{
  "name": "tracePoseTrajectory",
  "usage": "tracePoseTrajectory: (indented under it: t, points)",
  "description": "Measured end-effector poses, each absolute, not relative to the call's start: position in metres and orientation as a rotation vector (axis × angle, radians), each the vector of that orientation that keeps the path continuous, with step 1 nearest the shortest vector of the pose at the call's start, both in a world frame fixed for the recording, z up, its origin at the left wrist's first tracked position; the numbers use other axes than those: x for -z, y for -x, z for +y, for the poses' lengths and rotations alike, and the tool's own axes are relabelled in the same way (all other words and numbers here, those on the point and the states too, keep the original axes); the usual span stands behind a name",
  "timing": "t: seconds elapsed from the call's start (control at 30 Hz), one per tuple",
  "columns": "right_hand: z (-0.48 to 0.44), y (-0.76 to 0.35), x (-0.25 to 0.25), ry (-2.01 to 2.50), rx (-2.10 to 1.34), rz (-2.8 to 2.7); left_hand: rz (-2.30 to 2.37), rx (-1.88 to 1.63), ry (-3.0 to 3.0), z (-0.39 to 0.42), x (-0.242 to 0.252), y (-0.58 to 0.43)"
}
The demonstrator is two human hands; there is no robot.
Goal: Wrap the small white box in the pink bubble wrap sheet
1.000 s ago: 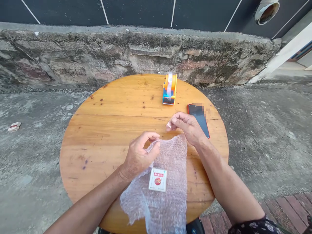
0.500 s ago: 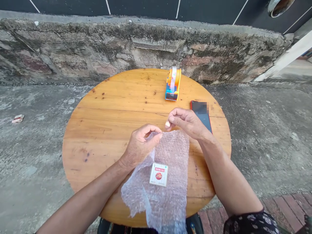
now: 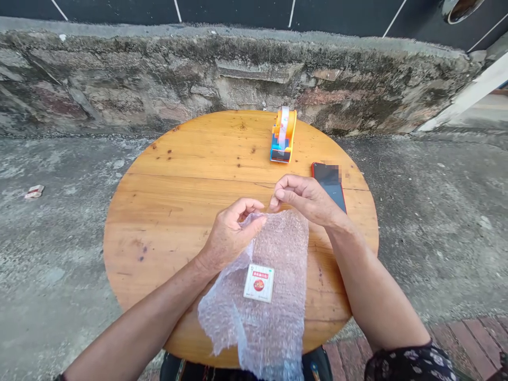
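A sheet of bubble wrap (image 3: 278, 238) lies over the near part of the round wooden table (image 3: 159, 211) and hangs past its front edge. On the sheet rests a flat square box (image 3: 259, 283) with a red circle and red lettering. My left hand (image 3: 234, 227) is at the sheet's upper left corner, the wrap's edge between its thumb and fingers. Just right of it, above the sheet's top edge, my right hand (image 3: 301, 198) has its thumb and fingertips pinched together; anything between them is too small to name.
A yellow and blue tape dispenser (image 3: 283, 135) stands at the table's far side. The dark phone (image 3: 331, 185) with a red edge lies partly behind my right hand. Behind the table runs a rough stone wall (image 3: 159, 84). A small crumpled packet (image 3: 34, 191) lies on the ground at left.
The small pale piece seen at my right fingertips earlier no longer shows. Both hands have otherwise barely moved, and the box and wrap lie as before.
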State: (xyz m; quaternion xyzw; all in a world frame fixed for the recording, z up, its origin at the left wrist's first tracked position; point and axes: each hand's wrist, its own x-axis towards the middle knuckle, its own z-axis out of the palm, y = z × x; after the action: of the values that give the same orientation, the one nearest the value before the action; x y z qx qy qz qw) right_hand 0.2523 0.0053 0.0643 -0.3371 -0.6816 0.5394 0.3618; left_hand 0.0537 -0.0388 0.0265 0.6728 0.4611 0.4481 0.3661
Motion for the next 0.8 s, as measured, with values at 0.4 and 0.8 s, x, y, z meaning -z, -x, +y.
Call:
tracePoseTrajectory:
  t: [0.4,0.8]
  points:
    - [0.0021,-0.2498,-0.0667,0.839,-1.382,-1.797,1.181,-1.145,-1.713,-0.0384,-0.029,-0.0544]
    - [0.0014,-0.2489,-0.0661,0.871,-1.366,-1.819,1.173,-1.14,-1.75,-0.0379,-0.0281,-0.0546]
